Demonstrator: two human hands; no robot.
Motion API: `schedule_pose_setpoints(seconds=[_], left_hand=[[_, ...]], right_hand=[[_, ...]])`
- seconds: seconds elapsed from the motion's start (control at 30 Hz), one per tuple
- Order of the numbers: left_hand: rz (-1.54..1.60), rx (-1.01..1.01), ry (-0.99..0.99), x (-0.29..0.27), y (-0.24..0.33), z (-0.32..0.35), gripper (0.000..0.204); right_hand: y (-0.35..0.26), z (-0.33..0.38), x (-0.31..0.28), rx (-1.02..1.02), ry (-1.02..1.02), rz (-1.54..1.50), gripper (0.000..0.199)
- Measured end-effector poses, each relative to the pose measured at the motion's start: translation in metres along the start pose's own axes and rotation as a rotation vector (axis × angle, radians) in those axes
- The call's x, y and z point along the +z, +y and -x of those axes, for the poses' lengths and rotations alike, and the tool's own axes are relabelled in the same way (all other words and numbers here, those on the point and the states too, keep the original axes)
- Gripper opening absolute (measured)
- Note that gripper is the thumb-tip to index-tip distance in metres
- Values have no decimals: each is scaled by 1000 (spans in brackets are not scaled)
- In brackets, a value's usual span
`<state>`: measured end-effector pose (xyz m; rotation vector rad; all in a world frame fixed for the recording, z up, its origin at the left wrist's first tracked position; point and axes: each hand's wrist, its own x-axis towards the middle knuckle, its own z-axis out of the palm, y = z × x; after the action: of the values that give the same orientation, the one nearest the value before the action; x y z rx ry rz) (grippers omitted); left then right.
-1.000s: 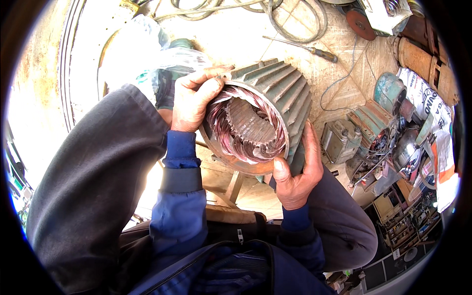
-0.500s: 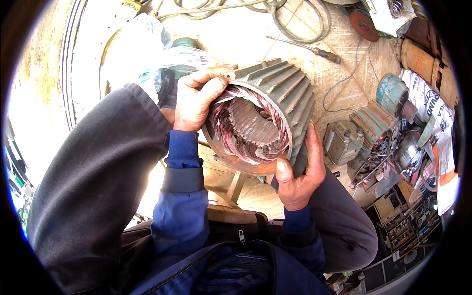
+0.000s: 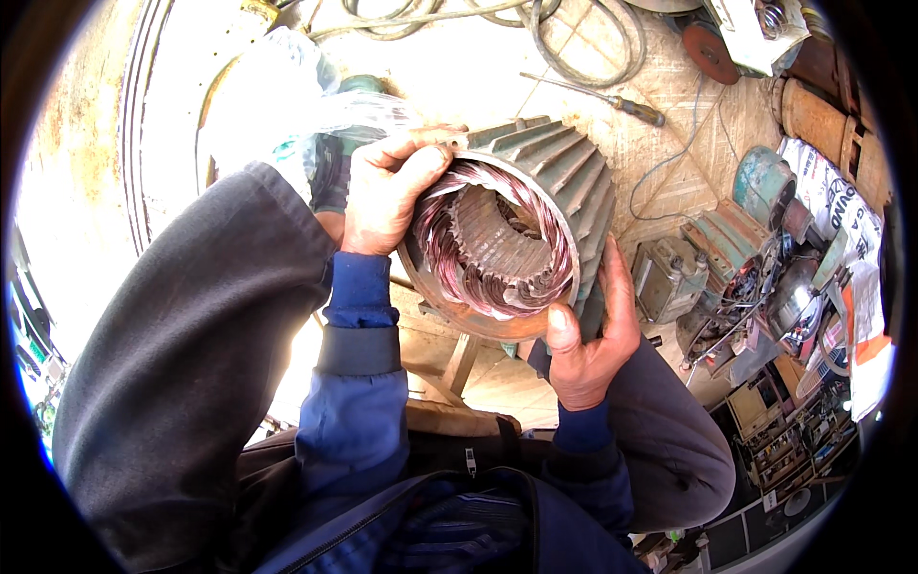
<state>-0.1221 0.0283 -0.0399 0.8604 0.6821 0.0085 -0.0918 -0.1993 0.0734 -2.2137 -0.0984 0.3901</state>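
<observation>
While finned motor housing (image 3: 564, 172) sits held between legs (image 3: 191, 335), above tiled floor (image 3: 478, 86), slip looks like main danger: likely heavy piece, gripped at opposite edges, support underneath impossible to tell. Mouth faces up toward wearer, tipped slightly left; long axis slants from there away to upper right. Copper-red winding (image 3: 440, 239) rings bore, exposed, so knock could nick wires. Right hand (image 3: 593, 354) cups lower-right side, thumb and fingers wide; left hand (image 3: 387, 196) pinches upper-left rim, gap narrow.
</observation>
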Motion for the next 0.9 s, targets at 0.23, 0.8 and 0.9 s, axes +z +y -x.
schedule_pose_setpoints(seconds=[0.23, 0.8, 0.9], left_hand=[[-49, 30, 13, 12, 6, -6, 21], [-79, -42, 5, 28, 18, -16, 21], [-103, -71, 12, 38, 25, -19, 24]], right_hand=[[-3, -8, -4, 17, -1, -5, 90], [-8, -15, -7, 130, 9, -177, 79], [-17, -21, -12, 168, -22, -165, 76]])
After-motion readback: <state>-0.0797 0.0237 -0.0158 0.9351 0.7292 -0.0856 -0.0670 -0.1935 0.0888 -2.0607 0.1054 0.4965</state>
